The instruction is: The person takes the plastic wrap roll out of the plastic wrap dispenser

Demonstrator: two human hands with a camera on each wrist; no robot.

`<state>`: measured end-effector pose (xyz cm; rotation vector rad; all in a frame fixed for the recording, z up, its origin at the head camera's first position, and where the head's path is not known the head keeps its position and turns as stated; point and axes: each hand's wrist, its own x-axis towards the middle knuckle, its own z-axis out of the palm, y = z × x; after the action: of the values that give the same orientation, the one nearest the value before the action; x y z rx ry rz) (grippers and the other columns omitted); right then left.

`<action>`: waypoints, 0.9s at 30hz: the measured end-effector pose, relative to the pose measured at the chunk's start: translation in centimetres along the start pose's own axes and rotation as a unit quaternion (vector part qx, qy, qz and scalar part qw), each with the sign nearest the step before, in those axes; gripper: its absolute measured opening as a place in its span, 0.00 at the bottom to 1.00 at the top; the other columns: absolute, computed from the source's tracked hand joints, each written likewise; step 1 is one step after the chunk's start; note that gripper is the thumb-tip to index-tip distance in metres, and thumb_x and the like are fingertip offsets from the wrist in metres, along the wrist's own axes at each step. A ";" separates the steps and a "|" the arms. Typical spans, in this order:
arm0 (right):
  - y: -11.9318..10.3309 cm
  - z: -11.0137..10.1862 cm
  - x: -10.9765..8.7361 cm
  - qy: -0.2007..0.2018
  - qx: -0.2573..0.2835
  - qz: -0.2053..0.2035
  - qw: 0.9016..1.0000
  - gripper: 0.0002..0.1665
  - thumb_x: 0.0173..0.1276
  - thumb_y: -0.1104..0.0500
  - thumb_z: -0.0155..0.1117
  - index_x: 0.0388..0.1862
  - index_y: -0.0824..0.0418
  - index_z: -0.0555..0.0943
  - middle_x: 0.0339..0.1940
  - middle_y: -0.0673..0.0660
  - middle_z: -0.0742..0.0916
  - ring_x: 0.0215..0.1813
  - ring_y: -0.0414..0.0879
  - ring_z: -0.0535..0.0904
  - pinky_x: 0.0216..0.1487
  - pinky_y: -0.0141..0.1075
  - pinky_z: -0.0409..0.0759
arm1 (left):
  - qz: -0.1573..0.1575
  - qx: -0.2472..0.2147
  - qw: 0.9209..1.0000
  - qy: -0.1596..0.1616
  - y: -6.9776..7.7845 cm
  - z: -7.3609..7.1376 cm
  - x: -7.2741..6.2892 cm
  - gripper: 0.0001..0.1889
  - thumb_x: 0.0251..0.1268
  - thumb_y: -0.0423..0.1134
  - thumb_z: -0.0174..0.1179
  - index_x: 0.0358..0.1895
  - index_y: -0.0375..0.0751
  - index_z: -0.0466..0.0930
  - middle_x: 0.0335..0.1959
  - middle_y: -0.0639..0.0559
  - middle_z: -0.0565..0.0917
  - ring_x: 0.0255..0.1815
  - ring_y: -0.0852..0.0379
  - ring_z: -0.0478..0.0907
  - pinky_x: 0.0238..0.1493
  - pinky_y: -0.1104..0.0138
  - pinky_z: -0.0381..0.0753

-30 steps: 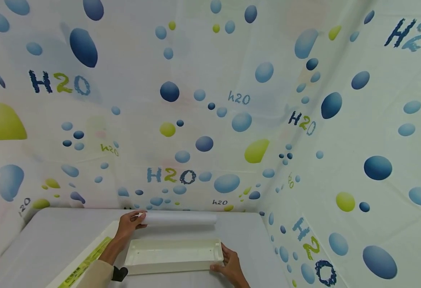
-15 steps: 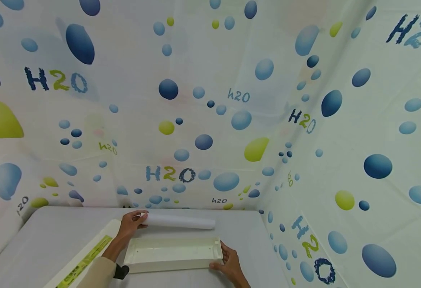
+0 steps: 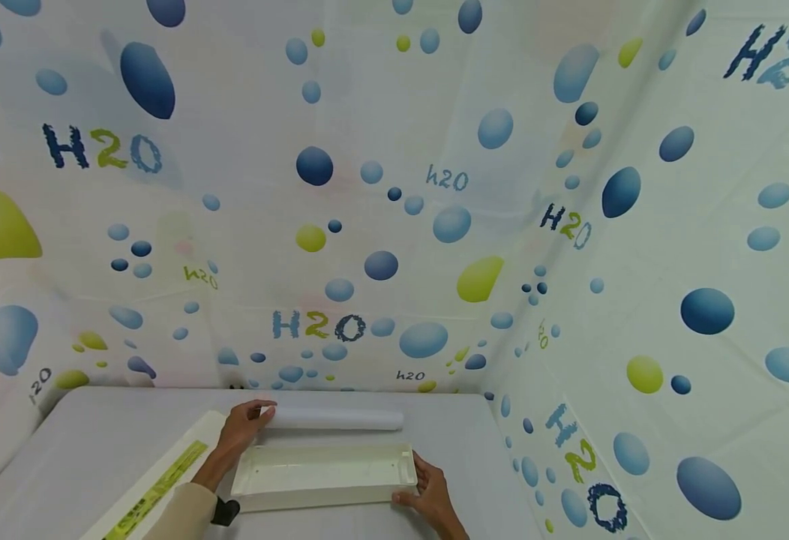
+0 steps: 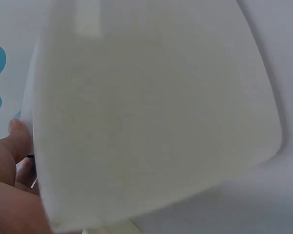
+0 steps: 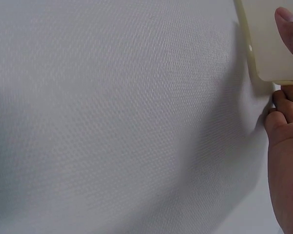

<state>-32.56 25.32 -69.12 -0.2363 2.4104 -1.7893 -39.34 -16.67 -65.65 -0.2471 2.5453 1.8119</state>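
In the head view my left hand (image 3: 244, 424) grips the left end of a white roll (image 3: 334, 418), a smooth cylinder like rolled paper, lying sideways behind a tray. My right hand (image 3: 431, 491) holds the right end of that shallow cream rectangular tray (image 3: 327, 474), thumb on its front corner and fingers round the end. Its inside shows bare. In the left wrist view the tray's pale side (image 4: 151, 122) fills most of the picture, with my left hand (image 4: 12, 165) partly hidden beyond its edge. The right wrist view catches my thumb (image 5: 289, 31) over the tray's corner.
A long white piece with a yellow-green label strip (image 3: 158, 487) lies slanted at the left, partly under my left forearm. White cloth (image 3: 475, 465) covers the table. Behind and to the right hang white curtains printed with blue and green drops (image 3: 381, 266).
My left hand has come slightly nearer with the roll, whose right end dipped and is now about level again. My right hand and the tray stay nearly in place.
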 end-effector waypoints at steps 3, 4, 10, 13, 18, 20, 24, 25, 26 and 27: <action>0.1 0.0 0.0 -0.001 0.002 -0.004 1.000 0.62 0.59 0.62 0.88 0.82 0.80 0.61 0.79 0.77 0.74 0.79 0.71 0.76 0.76 0.48 0.78 | -0.002 0.032 0.999 0.010 -0.2 0.2 0.1 0.19 0.84 0.41 0.61 0.65 0.31 0.84 0.63 0.30 0.82 0.56 0.44 0.78 0.47 0.67 0.77; 0.1 0.0 0.0 0.000 0.001 -0.004 1.000 0.62 0.59 0.62 0.88 0.82 0.80 0.61 0.79 0.77 0.74 0.79 0.71 0.75 0.76 0.48 0.78 | 0.000 0.037 0.999 0.014 -0.3 0.2 0.1 0.18 0.83 0.40 0.62 0.65 0.30 0.85 0.65 0.30 0.82 0.58 0.42 0.78 0.47 0.67 0.77; 0.1 0.2 0.1 0.010 -0.022 -0.005 1.000 0.62 0.60 0.58 0.88 0.82 0.80 0.62 0.79 0.77 0.74 0.79 0.70 0.75 0.75 0.43 0.79 | 0.022 0.042 0.999 0.021 -0.2 0.3 0.4 0.15 0.78 0.30 0.64 0.59 0.24 0.86 0.49 0.32 0.85 0.44 0.48 0.75 0.38 0.68 0.73; 0.0 0.3 0.1 0.005 -0.009 -0.006 1.000 0.62 0.60 0.59 0.88 0.82 0.80 0.61 0.80 0.77 0.73 0.80 0.71 0.74 0.76 0.43 0.78 | 0.020 0.061 0.998 0.021 -0.4 0.2 0.5 0.14 0.75 0.28 0.65 0.58 0.24 0.87 0.47 0.34 0.87 0.43 0.48 0.75 0.43 0.64 0.76; 0.0 0.3 0.1 0.003 0.004 0.001 1.000 0.63 0.59 0.59 0.89 0.83 0.79 0.61 0.81 0.75 0.73 0.81 0.70 0.72 0.77 0.43 0.76 | 0.009 0.080 0.997 0.017 -0.7 0.2 0.6 0.15 0.76 0.27 0.64 0.60 0.23 0.85 0.61 0.22 0.84 0.59 0.28 0.81 0.65 0.40 0.81; 0.0 0.3 0.1 0.004 0.002 0.005 1.000 0.63 0.59 0.59 0.89 0.83 0.79 0.61 0.81 0.75 0.73 0.81 0.70 0.73 0.77 0.43 0.76 | 0.017 0.086 0.996 0.022 -0.6 0.2 0.6 0.15 0.75 0.28 0.65 0.59 0.22 0.85 0.63 0.21 0.83 0.65 0.23 0.80 0.67 0.35 0.79; 0.1 0.2 0.1 0.004 -0.002 0.006 1.000 0.63 0.59 0.58 0.89 0.83 0.79 0.61 0.81 0.75 0.73 0.81 0.70 0.73 0.77 0.44 0.77 | 0.038 0.099 0.993 0.047 -0.4 0.5 0.1 0.15 0.74 0.30 0.66 0.57 0.22 0.86 0.59 0.21 0.86 0.63 0.22 0.81 0.60 0.37 0.82; 0.2 0.2 0.1 0.004 -0.004 0.004 1.000 0.63 0.59 0.58 0.89 0.83 0.79 0.61 0.81 0.75 0.73 0.81 0.70 0.73 0.77 0.44 0.77 | 0.044 0.101 0.993 0.051 -0.3 0.6 0.0 0.15 0.73 0.30 0.67 0.56 0.21 0.86 0.58 0.21 0.86 0.63 0.22 0.82 0.59 0.37 0.82; 0.2 0.1 0.1 0.003 -0.004 0.003 1.000 0.63 0.60 0.57 0.89 0.83 0.79 0.61 0.81 0.75 0.73 0.81 0.70 0.73 0.77 0.44 0.77 | 0.046 0.102 0.992 0.054 -0.3 0.7 -0.1 0.15 0.73 0.30 0.67 0.56 0.21 0.86 0.57 0.21 0.86 0.62 0.22 0.82 0.58 0.38 0.82; 0.3 0.1 0.1 0.004 -0.006 0.001 1.000 0.63 0.60 0.57 0.89 0.83 0.79 0.61 0.80 0.75 0.73 0.81 0.70 0.74 0.76 0.44 0.77 | 0.050 0.105 0.992 0.057 -0.3 0.7 -0.2 0.15 0.73 0.30 0.67 0.55 0.21 0.86 0.56 0.21 0.87 0.62 0.22 0.82 0.57 0.38 0.83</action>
<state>-32.65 25.29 -69.41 -0.2287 2.4251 -1.7791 -39.20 -16.04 -66.17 -0.2305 2.8480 1.5849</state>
